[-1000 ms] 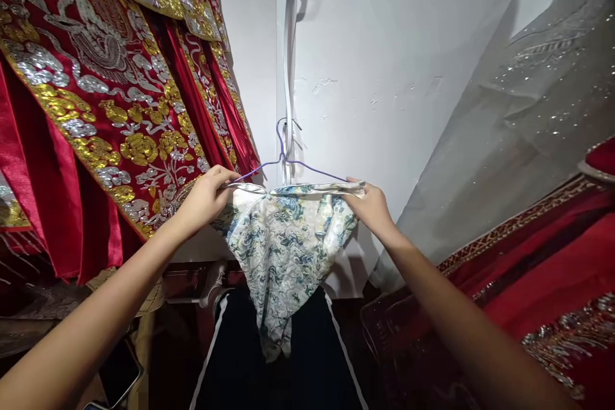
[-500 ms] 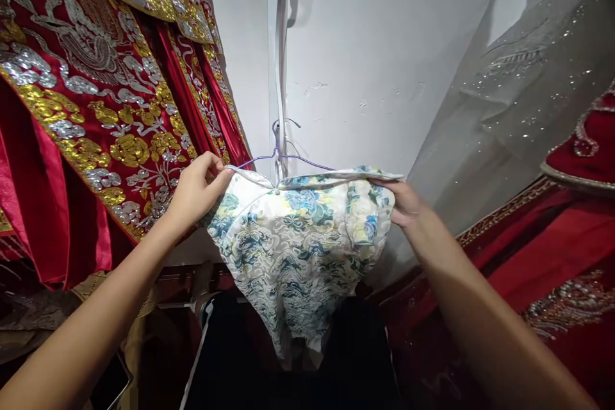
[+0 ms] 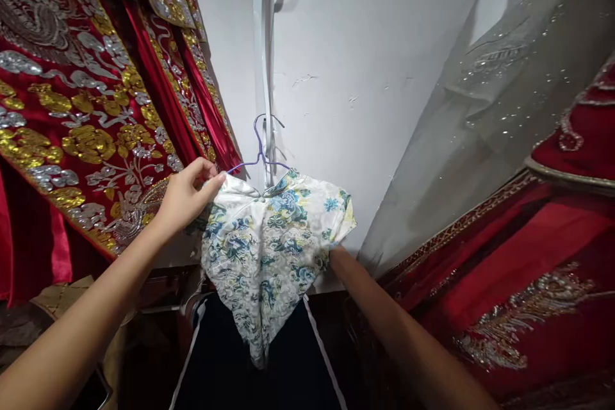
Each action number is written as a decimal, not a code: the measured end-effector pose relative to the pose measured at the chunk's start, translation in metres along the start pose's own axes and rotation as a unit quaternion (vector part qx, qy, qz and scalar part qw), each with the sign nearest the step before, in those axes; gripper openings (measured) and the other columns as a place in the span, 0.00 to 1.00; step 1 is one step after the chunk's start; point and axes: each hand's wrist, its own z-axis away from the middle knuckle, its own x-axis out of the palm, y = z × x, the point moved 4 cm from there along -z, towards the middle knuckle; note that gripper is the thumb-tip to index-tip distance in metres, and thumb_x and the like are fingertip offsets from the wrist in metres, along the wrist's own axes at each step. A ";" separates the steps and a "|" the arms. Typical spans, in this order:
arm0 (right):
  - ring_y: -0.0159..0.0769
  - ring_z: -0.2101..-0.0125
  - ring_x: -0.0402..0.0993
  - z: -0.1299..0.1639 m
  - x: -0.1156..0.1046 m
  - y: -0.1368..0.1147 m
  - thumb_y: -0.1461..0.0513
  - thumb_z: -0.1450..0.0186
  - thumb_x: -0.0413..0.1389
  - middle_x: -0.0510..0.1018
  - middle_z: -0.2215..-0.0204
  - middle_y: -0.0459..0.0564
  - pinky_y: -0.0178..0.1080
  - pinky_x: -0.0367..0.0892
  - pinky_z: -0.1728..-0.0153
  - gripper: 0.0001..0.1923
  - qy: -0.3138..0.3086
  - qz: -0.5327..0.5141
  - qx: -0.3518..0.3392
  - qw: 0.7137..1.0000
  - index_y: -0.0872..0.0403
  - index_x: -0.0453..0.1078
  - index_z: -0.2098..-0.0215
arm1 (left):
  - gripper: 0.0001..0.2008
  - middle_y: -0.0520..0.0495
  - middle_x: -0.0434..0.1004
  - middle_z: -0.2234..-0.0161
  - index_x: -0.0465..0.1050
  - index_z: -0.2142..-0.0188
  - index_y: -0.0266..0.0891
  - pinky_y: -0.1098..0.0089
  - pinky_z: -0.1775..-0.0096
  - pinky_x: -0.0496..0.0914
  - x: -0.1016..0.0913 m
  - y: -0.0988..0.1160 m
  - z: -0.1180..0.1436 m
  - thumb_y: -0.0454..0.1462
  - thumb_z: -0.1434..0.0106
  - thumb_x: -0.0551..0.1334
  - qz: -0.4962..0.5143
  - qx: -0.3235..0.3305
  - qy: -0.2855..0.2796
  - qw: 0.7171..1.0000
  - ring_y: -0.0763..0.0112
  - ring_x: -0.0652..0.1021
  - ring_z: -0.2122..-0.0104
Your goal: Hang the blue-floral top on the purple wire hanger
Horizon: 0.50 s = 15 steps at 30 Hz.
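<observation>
A person's left hand (image 3: 185,195) pinches the left shoulder of a floral top (image 3: 269,250) between thumb and fingers, the garment draped on a purple wire hanger (image 3: 259,150) against the white wall (image 3: 360,45), between red embroidered robes (image 3: 81,109) and a grey beaded gown (image 3: 504,96). The right forearm (image 3: 384,327) runs under the top's right edge; its fingers are hidden, their state unclear. Seating both shoulders evenly on the wire looks key to a straight hang.
</observation>
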 end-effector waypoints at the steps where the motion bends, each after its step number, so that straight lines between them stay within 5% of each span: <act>1: 0.43 0.51 0.76 0.003 0.002 0.005 0.49 0.26 0.47 0.77 0.48 0.55 0.48 0.74 0.52 0.21 0.001 -0.022 0.003 1.000 0.49 0.70 0.43 | 0.11 0.51 0.76 0.68 0.72 0.63 0.41 0.73 0.68 0.65 0.002 0.000 0.002 0.46 0.35 0.60 0.002 0.002 -0.012 1.000 0.71 0.73 0.70; 4: 0.46 0.50 0.77 0.002 -0.004 0.016 0.41 0.28 0.35 0.80 0.52 0.55 0.50 0.74 0.52 0.34 -0.007 -0.162 0.037 0.986 0.50 0.67 0.39 | 0.13 0.49 0.80 0.64 0.76 0.62 0.41 0.72 0.65 0.67 0.005 -0.003 0.002 0.46 0.34 0.59 -0.015 0.000 -0.024 1.000 0.67 0.76 0.66; 8: 0.48 0.46 0.75 -0.027 -0.031 0.002 0.39 0.33 0.49 0.79 0.50 0.56 0.48 0.73 0.48 0.31 0.031 -0.283 0.074 0.956 0.51 0.69 0.45 | 0.15 0.49 0.82 0.58 0.78 0.54 0.43 0.70 0.61 0.69 0.004 -0.001 -0.004 0.45 0.33 0.57 -0.039 0.013 -0.026 0.999 0.64 0.78 0.62; 12: 0.48 0.44 0.72 -0.047 -0.053 -0.053 0.41 0.32 0.50 0.77 0.49 0.55 0.47 0.74 0.48 0.27 0.067 -0.247 0.051 0.965 0.49 0.69 0.46 | 0.19 0.47 0.80 0.62 0.75 0.47 0.41 0.69 0.63 0.68 -0.002 0.005 -0.012 0.41 0.33 0.55 -0.024 0.019 -0.025 0.999 0.66 0.76 0.66; 15: 0.48 0.49 0.77 -0.014 -0.053 -0.104 0.44 0.30 0.48 0.80 0.53 0.53 0.48 0.77 0.53 0.24 0.000 -0.229 0.068 0.971 0.46 0.70 0.44 | 0.19 0.50 0.75 0.71 0.74 0.47 0.41 0.71 0.70 0.64 -0.005 0.001 -0.009 0.39 0.35 0.55 0.012 -0.014 -0.011 1.000 0.69 0.71 0.73</act>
